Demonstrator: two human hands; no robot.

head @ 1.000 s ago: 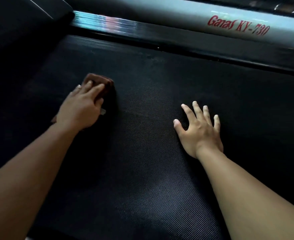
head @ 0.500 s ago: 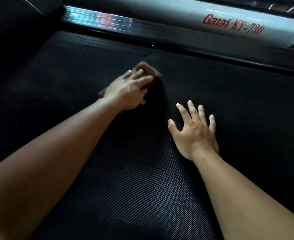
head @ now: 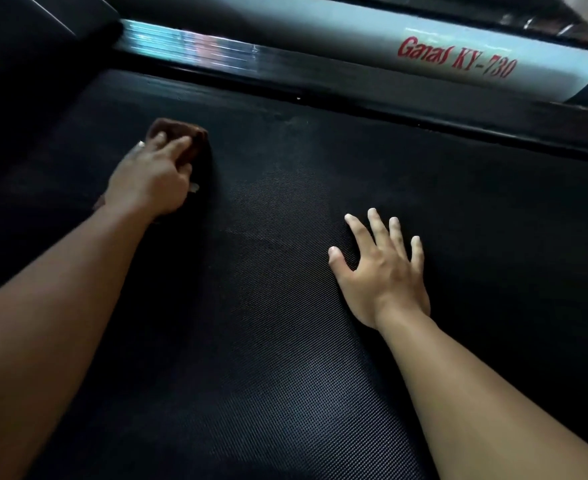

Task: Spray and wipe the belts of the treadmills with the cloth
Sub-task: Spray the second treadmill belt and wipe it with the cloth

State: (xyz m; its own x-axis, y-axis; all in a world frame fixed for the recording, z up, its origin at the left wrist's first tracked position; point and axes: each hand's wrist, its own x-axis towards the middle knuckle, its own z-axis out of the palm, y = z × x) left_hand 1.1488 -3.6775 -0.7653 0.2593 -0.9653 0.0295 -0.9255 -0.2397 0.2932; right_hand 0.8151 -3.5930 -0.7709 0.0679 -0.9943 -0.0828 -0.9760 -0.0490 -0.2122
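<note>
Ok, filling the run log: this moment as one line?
phase: wiping | left hand: presses brown cloth on black textured treadmill belt | right hand: flat on belt

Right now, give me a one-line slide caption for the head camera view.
Left hand presses a brown cloth on the black treadmill belt while the right hand rests flat nearby.

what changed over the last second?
The left hand, pressing the cloth, swept right and farther out across the belt, then came back left. Nothing was picked up or let go. The right hand stayed flat on the belt with its fingers spread.
</note>
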